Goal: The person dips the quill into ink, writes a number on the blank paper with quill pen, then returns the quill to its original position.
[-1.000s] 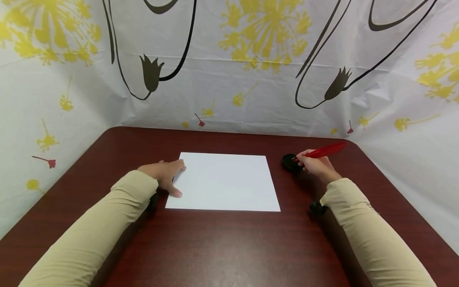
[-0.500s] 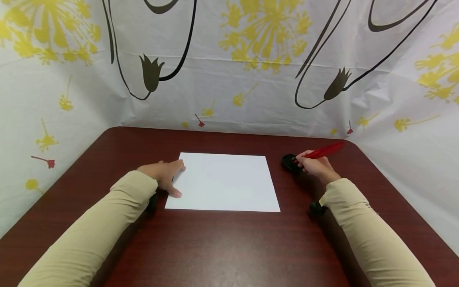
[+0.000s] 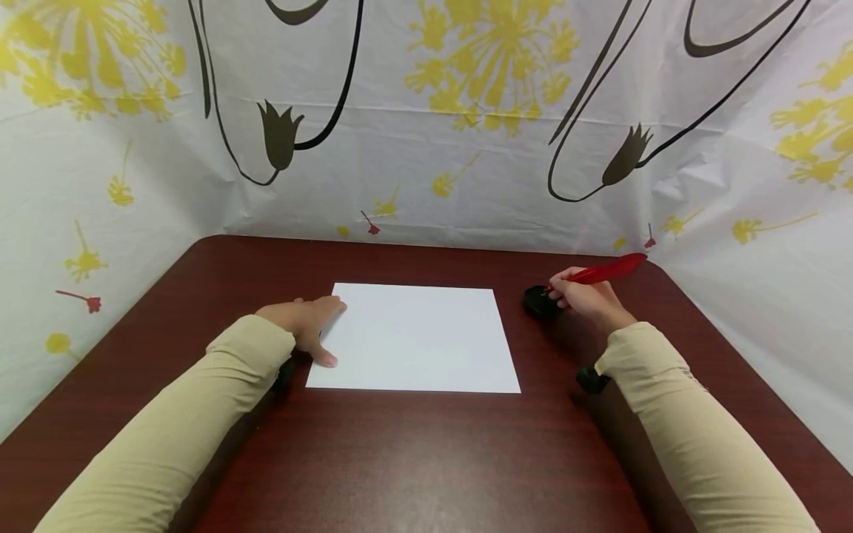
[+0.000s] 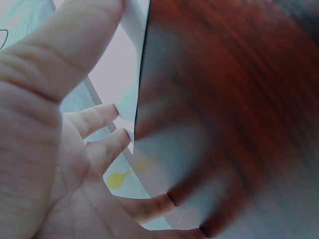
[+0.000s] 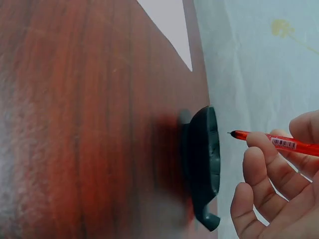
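My right hand (image 3: 589, 300) pinches a red feather quill pen (image 3: 616, 268) between thumb and fingers. A small black dish with a curled handle (image 5: 202, 159) sits on the table beside this hand. In the right wrist view the fine pen tip points at the dish with a gap between them. My left hand (image 3: 301, 326) rests with spread fingers on the left edge of a blank white sheet of paper (image 3: 420, 340). The left wrist view shows thumb and two fingertips (image 4: 119, 137) touching the paper's edge, the other fingers reaching the tabletop.
The dark red-brown wooden table (image 3: 426, 459) has rounded far corners. White sheeting (image 3: 426, 178) printed with yellow and dark flowers stands behind it and at both sides. A black wrist device (image 3: 591, 380) hangs under the right cuff.
My right hand has risen slightly with the quill pen, its tip lifting from the black dish. The left hand and the paper have stayed in place.
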{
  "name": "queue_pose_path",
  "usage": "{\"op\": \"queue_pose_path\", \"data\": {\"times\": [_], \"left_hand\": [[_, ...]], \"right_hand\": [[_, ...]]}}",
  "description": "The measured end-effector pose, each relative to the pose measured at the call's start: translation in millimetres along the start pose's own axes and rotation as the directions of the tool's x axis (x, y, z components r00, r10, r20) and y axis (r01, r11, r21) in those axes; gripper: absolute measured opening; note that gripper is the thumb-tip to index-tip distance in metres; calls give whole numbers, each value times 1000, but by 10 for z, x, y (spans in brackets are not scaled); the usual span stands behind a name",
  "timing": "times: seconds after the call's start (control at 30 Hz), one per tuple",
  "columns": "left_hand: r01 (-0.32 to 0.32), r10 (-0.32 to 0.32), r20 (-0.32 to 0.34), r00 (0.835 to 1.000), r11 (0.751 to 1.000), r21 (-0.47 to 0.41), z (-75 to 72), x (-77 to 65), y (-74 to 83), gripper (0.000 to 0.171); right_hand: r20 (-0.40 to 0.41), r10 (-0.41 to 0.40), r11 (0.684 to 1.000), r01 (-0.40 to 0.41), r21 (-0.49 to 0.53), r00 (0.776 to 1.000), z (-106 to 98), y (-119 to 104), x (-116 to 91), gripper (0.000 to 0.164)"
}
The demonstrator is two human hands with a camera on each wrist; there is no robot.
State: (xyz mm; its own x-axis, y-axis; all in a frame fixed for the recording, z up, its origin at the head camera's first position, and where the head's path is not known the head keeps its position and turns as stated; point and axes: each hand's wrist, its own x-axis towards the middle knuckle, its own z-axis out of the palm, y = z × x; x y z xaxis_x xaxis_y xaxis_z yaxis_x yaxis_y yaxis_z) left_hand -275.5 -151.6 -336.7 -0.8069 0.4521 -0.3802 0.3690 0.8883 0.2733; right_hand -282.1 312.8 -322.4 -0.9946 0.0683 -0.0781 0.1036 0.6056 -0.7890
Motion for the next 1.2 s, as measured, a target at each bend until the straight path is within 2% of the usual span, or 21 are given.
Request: {"op": "queue_pose_path", "data": {"times": [0.3, 0.57, 0.73, 0.97, 1.2], "left_hand": [[11, -11, 10, 1000, 998, 54, -9, 3, -4, 106], [-3, 4, -17, 1000, 999, 42, -25, -6, -1, 107], [-11, 11, -4, 1000, 997, 76, -51, -5, 38, 113], [42, -38, -36, 999, 993, 108, -71, -9, 104, 113], [21, -17, -40, 999, 995, 102, -85, -15, 91, 114]], "right_hand": [[33, -34, 999, 34, -3, 999, 58, -154, 24, 34], [47, -72, 997, 71, 23, 996, 187, -305, 41, 33], [66, -64, 997, 62, 40, 996, 287, -413, 75, 29], [98, -33, 996, 24, 87, 995, 460, -493, 103, 29], [124, -50, 993, 36, 108, 991, 667, -539, 115, 26]]}}
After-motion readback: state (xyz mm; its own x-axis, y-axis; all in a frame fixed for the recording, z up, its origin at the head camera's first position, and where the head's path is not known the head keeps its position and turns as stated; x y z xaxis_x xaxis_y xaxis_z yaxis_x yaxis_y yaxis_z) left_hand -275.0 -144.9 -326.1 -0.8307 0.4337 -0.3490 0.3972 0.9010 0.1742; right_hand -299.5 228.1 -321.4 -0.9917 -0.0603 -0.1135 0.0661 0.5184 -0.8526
